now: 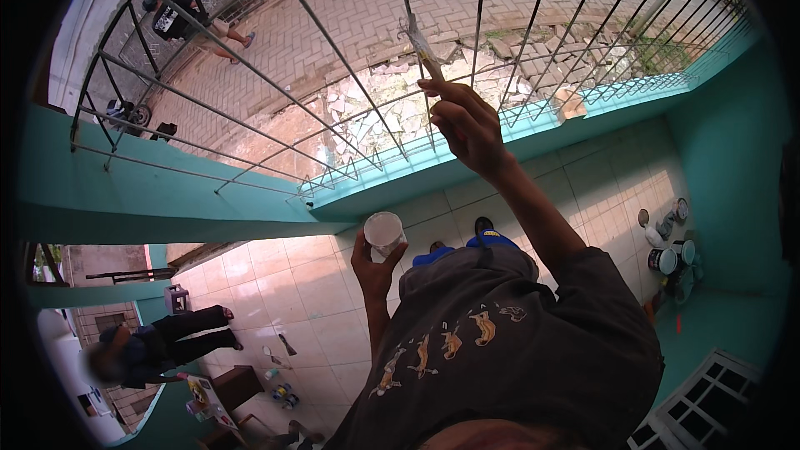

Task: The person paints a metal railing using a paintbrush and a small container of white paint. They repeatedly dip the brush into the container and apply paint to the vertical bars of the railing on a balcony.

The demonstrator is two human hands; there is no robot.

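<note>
My right hand is raised to the window-like metal grille, fingers closed round a paintbrush. The brush's pale, worn head lies along one of the upright bars; whether the bristles press on it is hard to tell. Lower down and to the left, my left hand grips a white plastic cup from the side, thumb and fingers around its wall. The cup's open top faces up, and its contents cannot be made out clearly.
A turquoise low wall carries the grille. Paint cans stand by the right wall. Hand tools lie on the tiled floor, near a small table. One person is at the left; another person is outside.
</note>
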